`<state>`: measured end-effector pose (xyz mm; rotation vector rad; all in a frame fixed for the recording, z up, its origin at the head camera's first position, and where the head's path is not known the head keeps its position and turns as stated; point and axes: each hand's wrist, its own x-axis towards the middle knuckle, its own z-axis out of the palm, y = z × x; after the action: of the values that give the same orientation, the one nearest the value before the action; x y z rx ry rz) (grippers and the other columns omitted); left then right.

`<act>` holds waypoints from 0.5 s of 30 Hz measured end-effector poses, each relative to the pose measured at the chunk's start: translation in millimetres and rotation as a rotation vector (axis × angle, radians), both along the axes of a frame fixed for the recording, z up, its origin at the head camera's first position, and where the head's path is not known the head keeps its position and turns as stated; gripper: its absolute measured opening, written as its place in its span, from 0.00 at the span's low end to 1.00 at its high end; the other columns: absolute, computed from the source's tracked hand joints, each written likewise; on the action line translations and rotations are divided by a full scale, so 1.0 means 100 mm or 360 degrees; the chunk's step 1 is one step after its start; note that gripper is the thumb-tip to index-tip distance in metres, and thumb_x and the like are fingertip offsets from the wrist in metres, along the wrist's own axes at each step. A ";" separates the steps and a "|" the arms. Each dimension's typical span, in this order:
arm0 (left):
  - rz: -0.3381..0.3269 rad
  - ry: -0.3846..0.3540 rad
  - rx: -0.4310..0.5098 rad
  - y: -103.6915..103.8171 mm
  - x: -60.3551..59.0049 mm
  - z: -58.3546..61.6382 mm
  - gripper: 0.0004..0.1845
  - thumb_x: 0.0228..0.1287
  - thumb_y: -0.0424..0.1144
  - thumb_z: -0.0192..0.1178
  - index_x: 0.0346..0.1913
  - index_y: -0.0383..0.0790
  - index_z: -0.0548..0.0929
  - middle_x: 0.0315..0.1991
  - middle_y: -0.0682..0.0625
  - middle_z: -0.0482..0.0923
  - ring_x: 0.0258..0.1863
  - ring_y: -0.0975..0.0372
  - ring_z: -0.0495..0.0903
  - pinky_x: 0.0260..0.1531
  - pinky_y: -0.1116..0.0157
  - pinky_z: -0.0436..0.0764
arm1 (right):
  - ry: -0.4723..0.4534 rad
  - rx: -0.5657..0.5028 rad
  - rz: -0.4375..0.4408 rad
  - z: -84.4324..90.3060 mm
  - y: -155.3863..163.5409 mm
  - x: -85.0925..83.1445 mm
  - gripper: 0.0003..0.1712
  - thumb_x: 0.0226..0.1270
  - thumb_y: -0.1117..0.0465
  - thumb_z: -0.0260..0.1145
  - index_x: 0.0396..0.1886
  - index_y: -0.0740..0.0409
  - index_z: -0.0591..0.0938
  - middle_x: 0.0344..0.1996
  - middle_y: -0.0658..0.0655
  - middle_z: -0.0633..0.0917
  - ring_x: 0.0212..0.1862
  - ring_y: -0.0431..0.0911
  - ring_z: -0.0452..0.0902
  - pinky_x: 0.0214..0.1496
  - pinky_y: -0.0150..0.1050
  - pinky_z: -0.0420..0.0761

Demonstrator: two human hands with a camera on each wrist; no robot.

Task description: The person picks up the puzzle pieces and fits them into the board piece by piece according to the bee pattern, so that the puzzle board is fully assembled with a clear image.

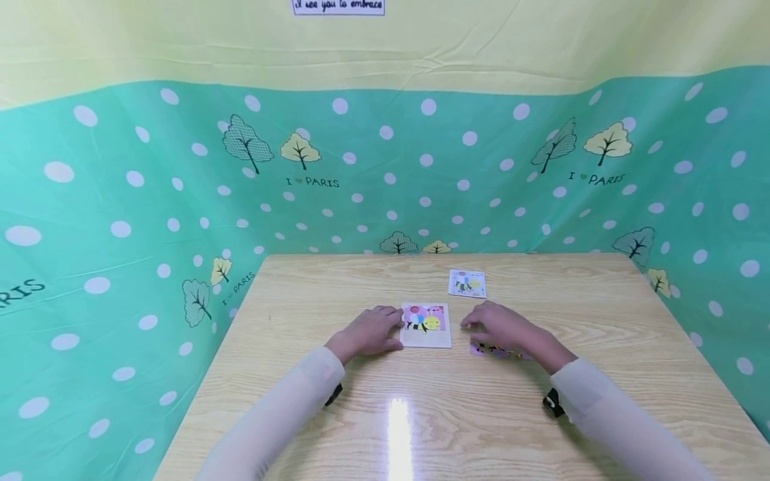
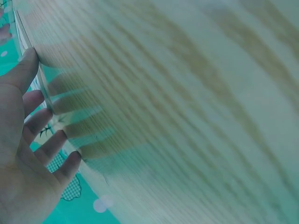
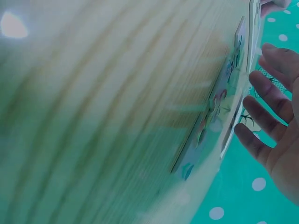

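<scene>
Picture card, pink-topped with a cartoon figure, lying flat near the middle of the light wooden table, between both hands. Left hand resting palm-down at the card's left edge, fingers straight and slightly spread, tips touching or just meeting that edge; nothing gripped. Right hand hovering low just right of the card, fingers extended and loosely apart, holding nothing; contact with the card not discernible. Second card further back on the table, well apart from both hands. Third card, partly hidden beneath the right wrist, flat on the table just beside the first. Dotted green cloth hung behind and along both sides as backdrop.

Handling, as judged: thin, light and fairly stiff sheet, likely card or laminated paper; smooth face on a glossy table top, so prone to sliding under a sideways push and hard to lift from flat. Best taken at an edge or corner: steady one side with flat fingertips, slide a fingertip or nail under the opposite edge, then pinch lightly between thumb and forefinger. Firm squeezing unnecessary; bending or creasing the chief risk.
</scene>
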<state>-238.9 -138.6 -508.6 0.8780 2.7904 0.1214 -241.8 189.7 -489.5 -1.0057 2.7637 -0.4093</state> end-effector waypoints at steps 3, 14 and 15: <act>0.0001 0.0002 -0.0009 0.00 -0.01 0.00 0.36 0.69 0.62 0.60 0.74 0.47 0.71 0.77 0.48 0.66 0.76 0.52 0.65 0.75 0.49 0.68 | -0.0023 0.0002 -0.0009 0.01 0.04 0.03 0.18 0.66 0.54 0.73 0.53 0.53 0.88 0.45 0.49 0.89 0.51 0.46 0.81 0.58 0.48 0.83; -0.0016 0.0016 0.0001 0.00 0.01 0.02 0.36 0.69 0.62 0.61 0.73 0.46 0.72 0.76 0.46 0.67 0.76 0.51 0.66 0.74 0.48 0.70 | -0.0045 0.0045 0.0034 -0.06 0.15 0.13 0.18 0.64 0.53 0.74 0.53 0.49 0.88 0.39 0.42 0.86 0.43 0.39 0.75 0.48 0.41 0.80; -0.0016 0.0016 0.0003 0.00 0.01 0.02 0.36 0.69 0.62 0.61 0.73 0.46 0.72 0.76 0.46 0.67 0.76 0.51 0.66 0.74 0.48 0.69 | -0.0042 0.0040 0.0050 -0.06 0.15 0.13 0.18 0.64 0.53 0.74 0.53 0.50 0.89 0.38 0.42 0.86 0.42 0.39 0.74 0.47 0.41 0.80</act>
<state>-238.1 -138.8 -507.0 0.8954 2.7954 0.1183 -228.7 204.3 -495.1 -1.0291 2.7193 -0.3797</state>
